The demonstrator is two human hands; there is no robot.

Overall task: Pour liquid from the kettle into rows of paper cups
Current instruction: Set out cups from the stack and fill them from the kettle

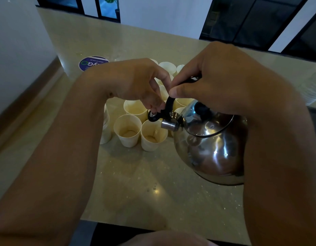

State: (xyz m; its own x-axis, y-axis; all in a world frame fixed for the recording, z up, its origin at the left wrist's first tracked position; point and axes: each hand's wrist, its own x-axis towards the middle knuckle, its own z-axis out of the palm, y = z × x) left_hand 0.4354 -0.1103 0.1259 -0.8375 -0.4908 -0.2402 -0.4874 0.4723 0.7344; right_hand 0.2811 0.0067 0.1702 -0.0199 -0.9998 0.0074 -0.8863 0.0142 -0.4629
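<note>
Steel and shiny, the kettle (209,148) hangs tilted above the table (153,192), its short spout (168,125) aimed at the paper cups (136,125) and sitting just over the rim of the nearest cup (153,137). The right hand (215,80) is curled around the black handle (171,105) at the top of the kettle, thumb pressed along it, carrying the weight. The left hand (136,80) reaches in from the other side of the spout, its fingertips (154,108) pinching the small black spout cap (152,116), which stands flipped up off the spout. Beyond the kettle the cups stand in rows, touching or just beside one another; the two closest to the spout show a little pale liquid at the bottom. Farther past the cups lies a round blue sticker (90,63) on the table.
</note>
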